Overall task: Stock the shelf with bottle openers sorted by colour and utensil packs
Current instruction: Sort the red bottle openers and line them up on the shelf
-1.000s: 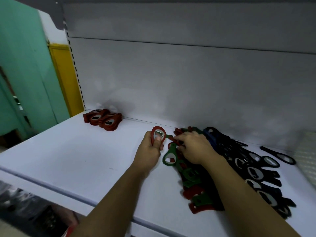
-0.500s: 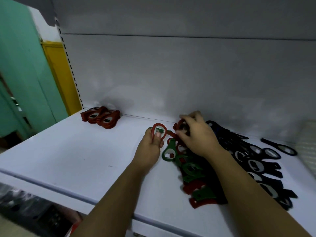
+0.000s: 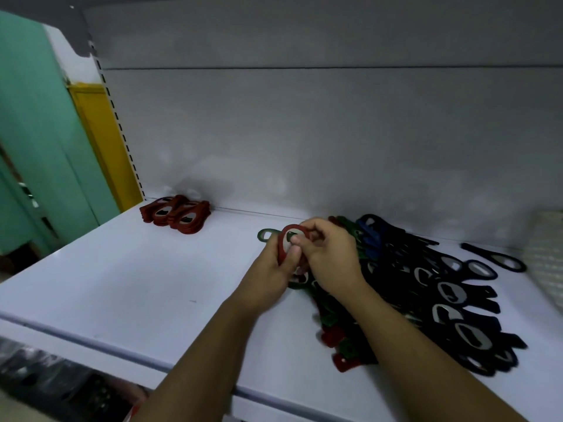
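Beside the mixed pile of flat openers (image 3: 426,300), both hands, left (image 3: 271,278) and right (image 3: 329,260), pinch red oval bottle openers (image 3: 288,242), apparently gathering reds for the far-left red stack (image 3: 176,213).

The right hand (image 3: 330,257), which a second ago rests on the mixed heap of flat plastic bottle openers (image 3: 405,296), is now lifted off it and meets the left hand (image 3: 274,269). Both now pinch the red oval-headed bottle opener (image 3: 285,239) between them. A green bottle opener (image 3: 264,234) now pokes out beyond the left fingers, clear of the heap.
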